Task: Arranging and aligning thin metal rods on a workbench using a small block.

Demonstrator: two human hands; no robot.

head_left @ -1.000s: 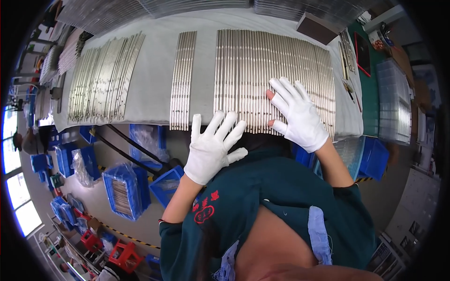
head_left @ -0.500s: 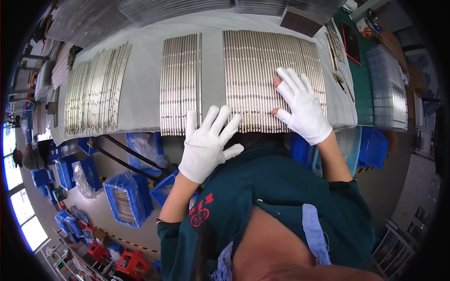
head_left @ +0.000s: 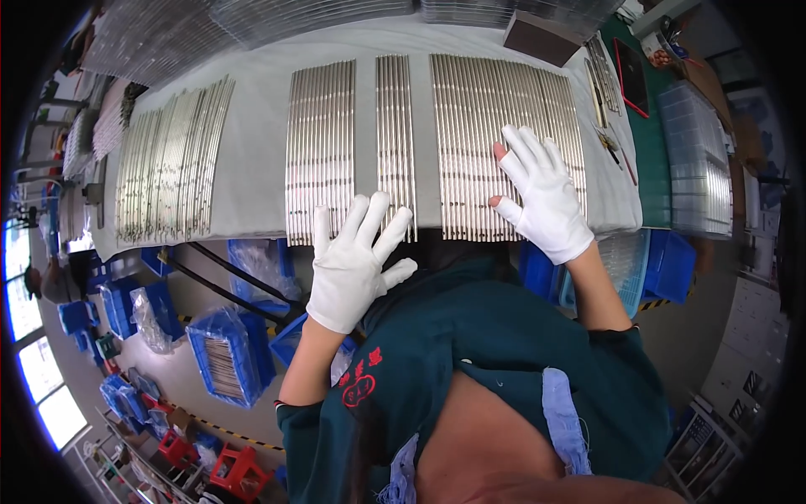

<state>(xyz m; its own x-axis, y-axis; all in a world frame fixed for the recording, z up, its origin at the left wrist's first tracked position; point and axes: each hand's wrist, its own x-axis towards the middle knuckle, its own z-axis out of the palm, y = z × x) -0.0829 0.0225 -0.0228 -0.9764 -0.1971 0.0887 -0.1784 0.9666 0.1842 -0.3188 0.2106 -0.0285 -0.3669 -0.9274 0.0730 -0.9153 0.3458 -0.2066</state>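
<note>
Thin silvery metal rods lie side by side in separate groups on a white-covered table [head_left: 259,126]. My left hand [head_left: 353,269], in a white glove, is spread at the near ends of the middle group of rods [head_left: 321,126] and a narrow group of rods [head_left: 395,134], its fingertips over them. My right hand [head_left: 544,202] rests flat with fingers apart on the wide right group of rods [head_left: 495,101]. Its glove leaves the thumb tip and one fingertip bare. A gap separates the narrow group from the wide one. Neither hand grasps anything.
Another group of rods [head_left: 172,164] lies at the far left. A dark box [head_left: 541,39], small tools [head_left: 611,147] and a red-edged tablet-like device [head_left: 630,76] sit at the back right. Clear plastic boxes [head_left: 693,151] are stacked beyond. Blue bins [head_left: 231,353] stand on the floor.
Several rods have parted from the right group and slid left as a narrow group. My left hand has moved left; a single rod beside the middle group no longer stands apart. My right hand barely shifted.
</note>
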